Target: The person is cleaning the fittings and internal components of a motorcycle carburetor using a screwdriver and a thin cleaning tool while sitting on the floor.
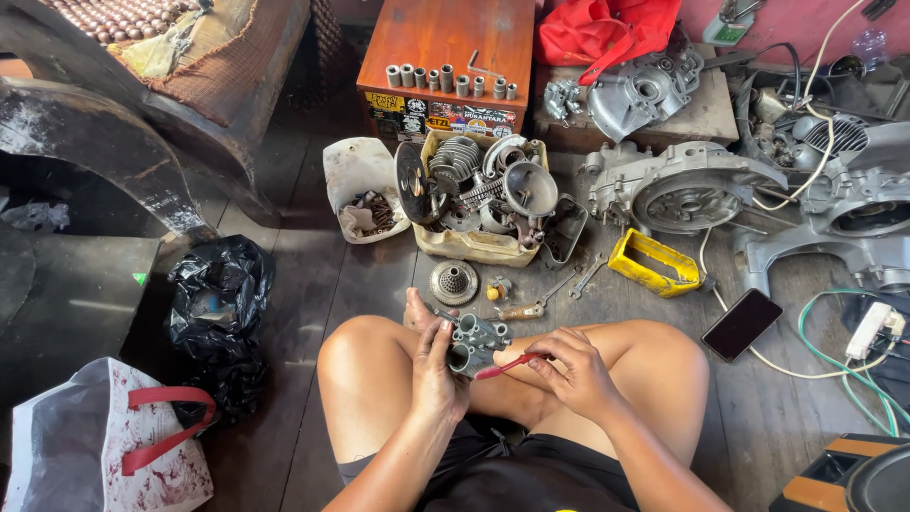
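Note:
I sit cross-legged on a wooden floor. My left hand (pixel 436 365) grips a small grey metal carburettor (pixel 477 341) above my lap. A thin red-handled tool (pixel 512 364) is pinched in my right hand (pixel 573 372), and its tip points at the lower left of the carburettor. Both hands are close together over my knees.
A yellowish tub (pixel 474 245) of engine parts stands ahead, with a round metal part (pixel 453 282), spanners (pixel 569 283) and a yellow bracket (pixel 654 264) by it. Engine casings (pixel 682 190) lie right, a phone (pixel 742 323) and cables near my right knee. Black bag (pixel 220 303) left.

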